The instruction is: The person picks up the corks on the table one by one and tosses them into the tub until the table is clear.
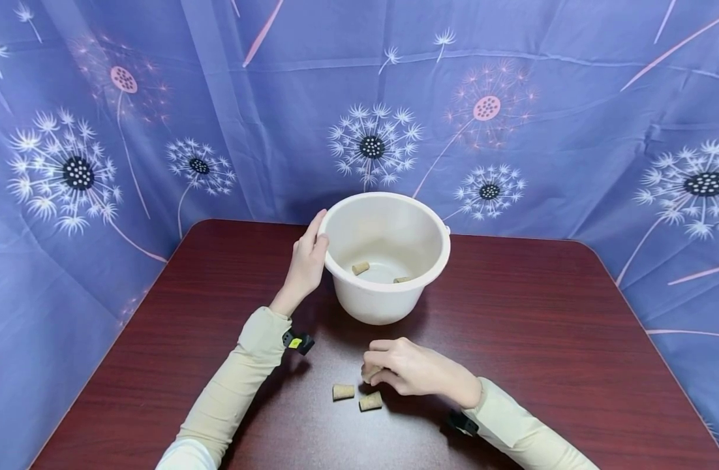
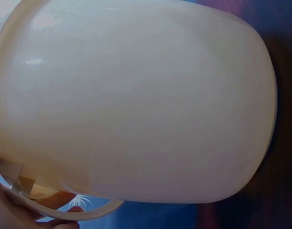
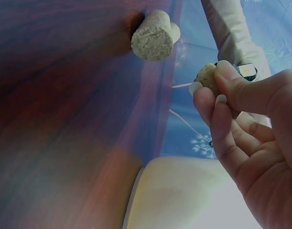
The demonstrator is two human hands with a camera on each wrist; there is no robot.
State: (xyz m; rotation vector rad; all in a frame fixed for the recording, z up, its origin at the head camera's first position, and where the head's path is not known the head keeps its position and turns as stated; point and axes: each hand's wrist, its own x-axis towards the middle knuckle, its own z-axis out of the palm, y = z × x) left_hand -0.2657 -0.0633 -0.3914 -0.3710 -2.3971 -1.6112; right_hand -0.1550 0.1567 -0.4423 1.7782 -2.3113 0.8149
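A white plastic bucket stands tilted toward me on the table, with one cork and part of another cork visible inside. My left hand holds the bucket at the left of its rim; in the left wrist view, its fingers are by the handle. In front of the bucket, my right hand pinches a cork between thumb and fingers, above the table. Two more corks, a left one and a right one, lie on the table just below that hand.
The dark red-brown wooden table has rounded back corners. Behind it and at both sides hangs a blue cloth with dandelion prints, close behind the bucket. Each wrist wears a small black camera, such as the left one.
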